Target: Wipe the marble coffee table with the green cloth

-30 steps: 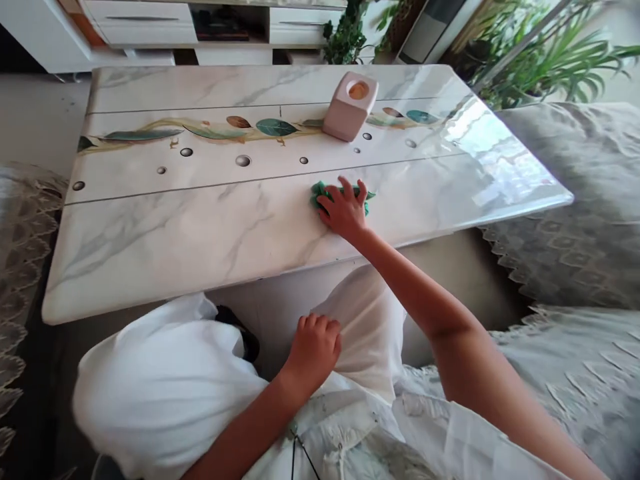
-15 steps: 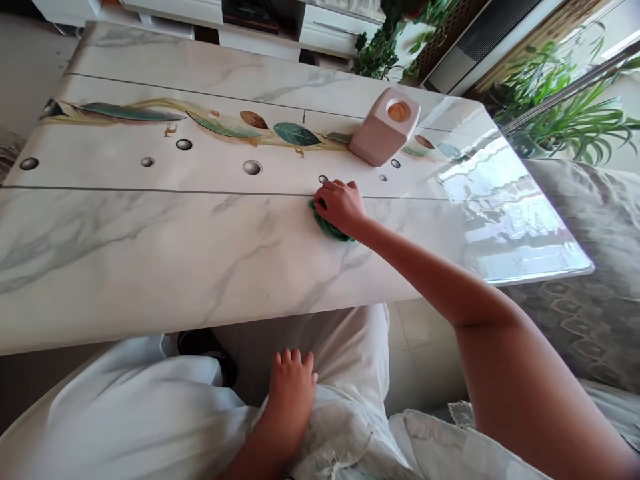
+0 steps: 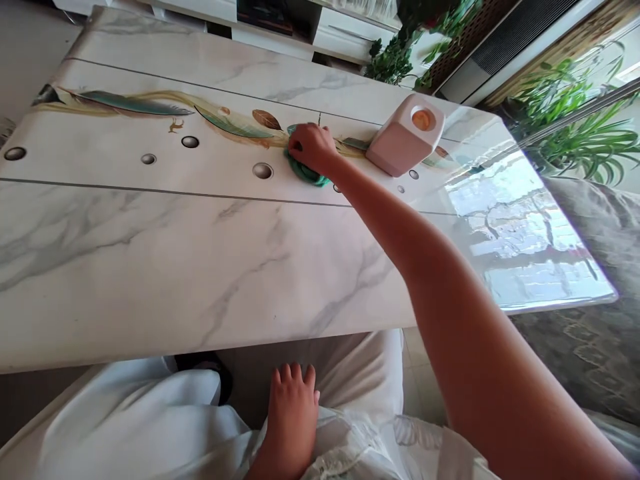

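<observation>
Right hand (image 3: 311, 147) clenched on the green cloth (image 3: 306, 172) near the far edge of the tabletop (image 3: 150, 267); left hand (image 3: 291, 407) flat, empty, on the lap (image 3: 150, 413); a rightward swipe could topple the pink holder (image 3: 404, 137) nearby.

Our right arm (image 3: 425, 267) is stretched far forward and across to the left, elbow nearly straight, forearm bare. The right hand (image 3: 310, 147) is out at full reach, knuckles up, fingers curled in and closed tight, wrist dipped a little. Our left hand (image 3: 293, 407) sits low and close in, palm down on our thigh (image 3: 360, 367), fingers straight and loose.
</observation>
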The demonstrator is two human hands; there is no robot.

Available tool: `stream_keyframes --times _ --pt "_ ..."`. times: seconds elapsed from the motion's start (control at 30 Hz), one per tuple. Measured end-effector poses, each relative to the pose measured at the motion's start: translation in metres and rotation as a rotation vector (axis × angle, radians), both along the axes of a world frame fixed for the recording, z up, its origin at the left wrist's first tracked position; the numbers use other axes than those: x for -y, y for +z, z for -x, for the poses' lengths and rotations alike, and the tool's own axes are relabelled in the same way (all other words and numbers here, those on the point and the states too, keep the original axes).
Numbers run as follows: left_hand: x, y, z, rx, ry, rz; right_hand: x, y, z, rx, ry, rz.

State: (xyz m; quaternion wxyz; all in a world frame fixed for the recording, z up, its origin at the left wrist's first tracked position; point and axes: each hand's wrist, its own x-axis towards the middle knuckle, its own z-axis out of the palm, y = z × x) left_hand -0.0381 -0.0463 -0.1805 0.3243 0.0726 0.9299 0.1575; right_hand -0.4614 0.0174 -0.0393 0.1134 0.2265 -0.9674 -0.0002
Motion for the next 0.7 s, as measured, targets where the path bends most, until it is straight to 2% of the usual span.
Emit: stream_keyframes --times 0.1,0.17,0.3,0.47,0.57,0.7 --pt "0.006 -0.003 0.002 0.029 0.026 -0.022 -0.027 -0.004 -0.033 0.041 0.073 -0.036" --pt "0.012 -0.008 0.002 -0.014 0.067 0.010 -0.034 -0.004 -0.042 0.071 0.063 -0.064" --pt "0.024 -0.017 0.001 -0.126 0.133 0.066 -0.010 0.002 -0.017 0.072 -0.008 -0.111" --pt "0.031 -0.018 0.003 -0.269 0.188 0.083 0.034 0.011 0.028 0.018 -0.087 -0.152" --pt "0.026 -0.015 0.002 -0.239 0.202 0.079 0.036 0.014 0.031 0.040 -0.097 -0.148" --pt "0.020 -0.004 0.002 -0.145 0.161 0.026 0.013 0.017 0.005 0.143 -0.047 -0.143"
